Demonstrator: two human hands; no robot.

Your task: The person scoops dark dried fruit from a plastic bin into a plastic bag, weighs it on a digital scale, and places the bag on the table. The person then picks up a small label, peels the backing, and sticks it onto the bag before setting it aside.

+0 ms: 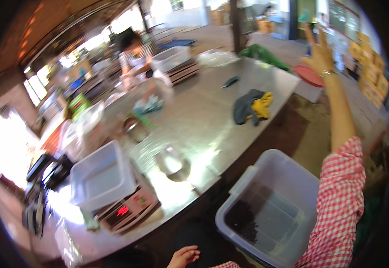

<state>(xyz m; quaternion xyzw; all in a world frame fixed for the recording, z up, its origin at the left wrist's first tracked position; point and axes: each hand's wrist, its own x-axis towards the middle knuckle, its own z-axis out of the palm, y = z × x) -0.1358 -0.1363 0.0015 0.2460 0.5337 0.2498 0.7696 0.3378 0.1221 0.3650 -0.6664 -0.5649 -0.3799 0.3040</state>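
Note:
My right hand (320,56) is raised at the upper right, fingers stretched apart, with nothing in it. Its arm, in a red-and-white checked sleeve, passes beside a large translucent plastic tub (288,172). Dark loose bits (243,221) lie heaped in that tub's left corner. At the bottom edge my left hand (184,257) is loosely closed, and no object shows in its fingers. Ahead of it, a metal scoop (173,164) rests on the metal table (199,111). To its left, a digital scale (129,207) with red digits bears an empty translucent tray (103,176).
A metal cup (135,129), grey-and-yellow gloves (252,107) and a dark small tool (230,81) lie on the table. A co-worker (134,53) bends at its far side near a white bin (171,58). Beyond the right edge is a red round lid or basin (308,76).

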